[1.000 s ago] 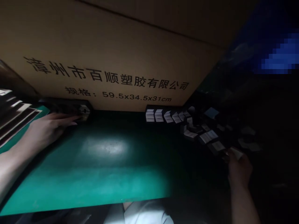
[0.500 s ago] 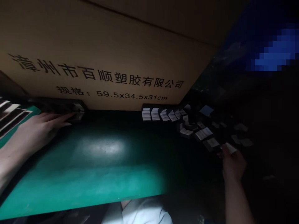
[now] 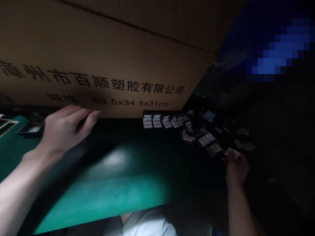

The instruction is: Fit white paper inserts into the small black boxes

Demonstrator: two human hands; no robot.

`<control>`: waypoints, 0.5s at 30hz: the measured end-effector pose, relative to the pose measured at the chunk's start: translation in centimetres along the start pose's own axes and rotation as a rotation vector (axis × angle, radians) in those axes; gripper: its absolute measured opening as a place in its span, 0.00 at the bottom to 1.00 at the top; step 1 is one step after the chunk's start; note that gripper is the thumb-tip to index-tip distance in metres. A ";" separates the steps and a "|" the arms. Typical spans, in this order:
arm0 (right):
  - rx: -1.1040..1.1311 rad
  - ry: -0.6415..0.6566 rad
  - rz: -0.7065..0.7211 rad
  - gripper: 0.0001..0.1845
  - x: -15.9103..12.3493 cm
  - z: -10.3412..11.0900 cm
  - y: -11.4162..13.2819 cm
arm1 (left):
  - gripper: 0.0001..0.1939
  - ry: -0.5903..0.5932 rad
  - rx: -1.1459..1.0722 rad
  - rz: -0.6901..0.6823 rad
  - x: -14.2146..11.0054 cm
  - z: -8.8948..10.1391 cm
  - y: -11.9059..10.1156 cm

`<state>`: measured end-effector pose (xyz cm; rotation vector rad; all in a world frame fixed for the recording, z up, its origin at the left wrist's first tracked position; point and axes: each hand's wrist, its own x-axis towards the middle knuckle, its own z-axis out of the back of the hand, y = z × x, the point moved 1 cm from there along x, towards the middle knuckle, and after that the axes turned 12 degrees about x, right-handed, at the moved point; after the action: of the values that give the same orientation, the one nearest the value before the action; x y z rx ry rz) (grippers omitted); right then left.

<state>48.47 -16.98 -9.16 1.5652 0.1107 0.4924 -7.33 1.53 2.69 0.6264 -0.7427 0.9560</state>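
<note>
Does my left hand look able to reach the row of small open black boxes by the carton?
Probably yes: only green tabletop shows between your left hand and those open black boxes, though it's a rightward stretch.

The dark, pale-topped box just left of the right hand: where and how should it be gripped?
Probably by its dark near edge, coming from the near side. The box lies pale face up; another box crowds its far left, and the right hand, pinching a white piece, is just to its right. The near side looks freer, though dim.

Matt cardboard box (image 3: 128, 49), glossy tabletop (image 3: 110, 196)
</note>
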 end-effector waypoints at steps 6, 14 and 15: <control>0.066 -0.018 0.023 0.30 0.6 -0.2 -0.9 | 0.29 0.147 -0.269 -0.091 1.9 -5.9 -6.6; 0.005 0.088 0.001 0.32 3.7 0.2 -1.6 | 0.28 0.443 -0.479 0.050 -0.9 -8.6 -6.2; -0.024 0.099 0.005 0.34 4.6 0.1 -1.4 | 0.28 0.488 -0.499 0.087 -0.8 -8.8 -6.0</control>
<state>52.95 -15.29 -9.47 1.5177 0.1755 0.5736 0.12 5.09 -4.09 -0.0800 -0.5382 0.9082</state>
